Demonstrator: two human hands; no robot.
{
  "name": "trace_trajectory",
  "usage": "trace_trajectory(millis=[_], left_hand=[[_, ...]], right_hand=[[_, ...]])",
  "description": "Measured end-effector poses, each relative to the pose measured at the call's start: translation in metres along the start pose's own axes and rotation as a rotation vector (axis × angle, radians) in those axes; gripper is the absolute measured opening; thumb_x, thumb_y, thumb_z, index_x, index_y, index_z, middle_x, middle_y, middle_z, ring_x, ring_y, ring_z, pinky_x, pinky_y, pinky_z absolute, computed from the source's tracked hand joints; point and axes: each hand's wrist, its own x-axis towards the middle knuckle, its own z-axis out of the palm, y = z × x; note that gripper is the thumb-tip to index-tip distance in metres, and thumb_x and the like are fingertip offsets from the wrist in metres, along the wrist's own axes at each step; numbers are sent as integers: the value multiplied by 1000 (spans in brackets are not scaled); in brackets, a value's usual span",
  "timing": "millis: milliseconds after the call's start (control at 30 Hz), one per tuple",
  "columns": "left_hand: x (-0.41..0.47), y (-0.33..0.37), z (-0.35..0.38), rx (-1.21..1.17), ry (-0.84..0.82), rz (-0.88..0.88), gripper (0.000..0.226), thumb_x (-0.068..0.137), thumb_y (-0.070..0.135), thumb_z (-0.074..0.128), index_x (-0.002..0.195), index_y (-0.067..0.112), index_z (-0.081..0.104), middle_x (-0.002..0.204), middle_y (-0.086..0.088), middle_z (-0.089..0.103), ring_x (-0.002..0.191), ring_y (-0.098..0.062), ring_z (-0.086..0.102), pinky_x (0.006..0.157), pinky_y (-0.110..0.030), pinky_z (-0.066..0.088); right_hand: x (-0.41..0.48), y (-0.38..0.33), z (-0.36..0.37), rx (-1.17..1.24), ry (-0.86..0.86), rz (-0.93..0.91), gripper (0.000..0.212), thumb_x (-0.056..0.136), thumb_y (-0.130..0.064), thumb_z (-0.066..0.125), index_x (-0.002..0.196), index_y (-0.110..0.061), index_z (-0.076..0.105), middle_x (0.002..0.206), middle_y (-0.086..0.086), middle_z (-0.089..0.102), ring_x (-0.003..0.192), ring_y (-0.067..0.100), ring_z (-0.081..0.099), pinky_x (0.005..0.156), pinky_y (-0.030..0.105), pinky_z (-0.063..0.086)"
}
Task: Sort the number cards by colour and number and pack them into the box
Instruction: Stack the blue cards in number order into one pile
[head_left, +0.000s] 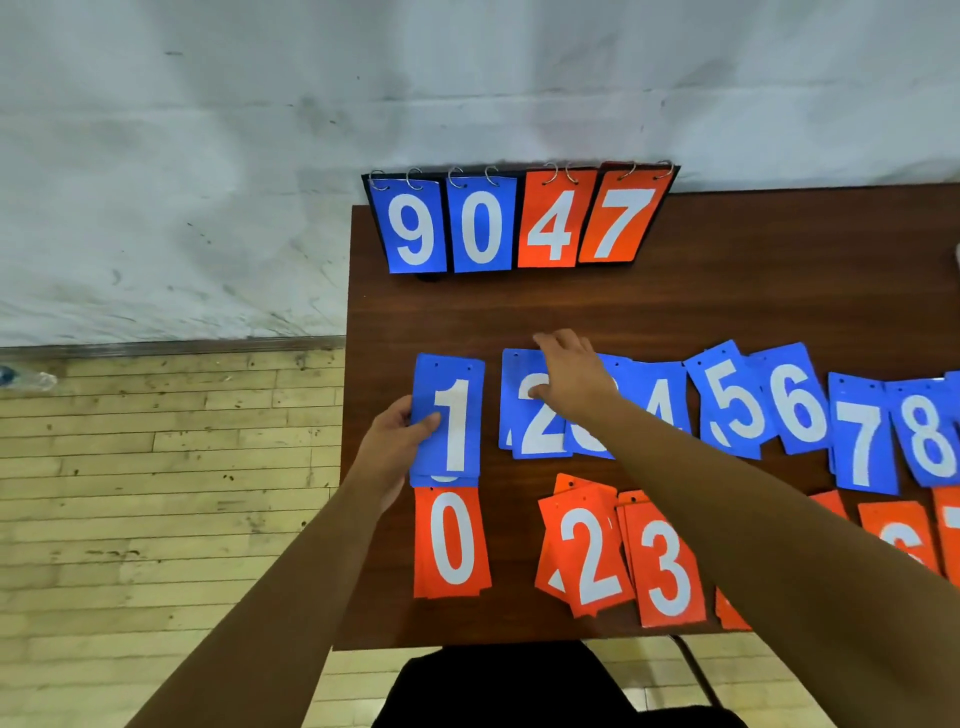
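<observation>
Blue number cards lie in a row across the brown table (467, 312): a small pile topped by the blue 1 (454, 421), then the blue 2 pile (537, 415), and on to 5 (732, 400), 6, 7 and 8 at the right. Red cards form the nearer row: red 0 (451, 540), red 2 (589, 551), red 3 (667, 569). My left hand (397, 447) grips the left edge of the blue 1 pile. My right hand (571, 374) rests fingers-down on the top of the blue 2 pile and hides part of the cards beside it.
A flip scoreboard (519, 223) on ring binders stands at the table's far edge, showing blue 9 0 and red 4 7. The table's left edge drops to a wooden floor (156, 493). A grey wall sits behind. More red cards run off to the right under my arm.
</observation>
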Motion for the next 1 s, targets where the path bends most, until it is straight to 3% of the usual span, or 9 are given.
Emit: trace_trajectory(millis=[167,300,400,500,667,800,867,933,1000], left_hand=[[5,-6,-5,-19,72,-24,29,91,19,66,119,16,61,110,-7,73,97,-27,72,85,-47,57],[10,-9,-8,17,161,-18,26,93,20,65,118,18,62,112,-7,71,99,-27,70,87,-49,57],[13,-5,-9,48,256,2,19,95,18,62,114,21,62,109,-4,70,97,-24,69,86,-48,57],[13,3,-6,135,315,60,15,97,17,57,111,23,58,105,-2,69,92,-22,68,82,-44,58],[11,22,20,199,137,75,15,100,20,53,114,24,59,111,0,69,96,-20,70,84,-44,58],[10,28,47,141,-96,-9,27,94,39,61,118,25,60,113,-3,71,99,-25,71,89,-51,56],[11,26,57,286,-161,46,38,90,38,67,123,24,56,112,-2,72,95,-23,72,86,-49,58],[13,24,63,316,-113,60,36,88,32,70,120,24,57,110,0,72,91,-20,73,83,-46,60],[15,22,63,248,-39,14,31,88,30,71,115,24,58,109,-1,72,89,-20,73,80,-43,61]], right_hand=[[16,-4,4,-239,1,-32,79,77,-35,79,142,-17,38,138,15,41,129,36,37,107,45,33],[21,-8,2,-253,-38,-36,59,79,-38,76,129,-17,51,132,14,42,126,34,37,106,45,34],[18,-7,-9,114,-8,-48,34,93,-23,62,124,-13,53,120,8,50,112,26,48,92,37,42],[7,-10,-31,572,-61,-8,9,95,-17,60,103,-15,57,99,3,62,87,18,61,71,33,51],[-14,-15,-49,726,-254,-42,12,92,-17,65,103,-18,60,104,1,67,93,13,66,69,23,54],[-28,-20,-34,533,-16,-55,17,88,-21,67,104,-15,61,105,4,65,93,19,63,76,33,54],[-34,-17,-27,569,67,-46,22,87,-21,68,107,-16,60,102,-3,63,93,14,60,73,25,50],[-35,-5,-29,609,114,-10,27,89,-24,68,113,-17,60,103,-6,60,93,9,56,72,15,44],[-30,19,-31,506,160,51,36,90,-25,68,123,-16,57,117,0,58,104,14,56,82,20,47]])
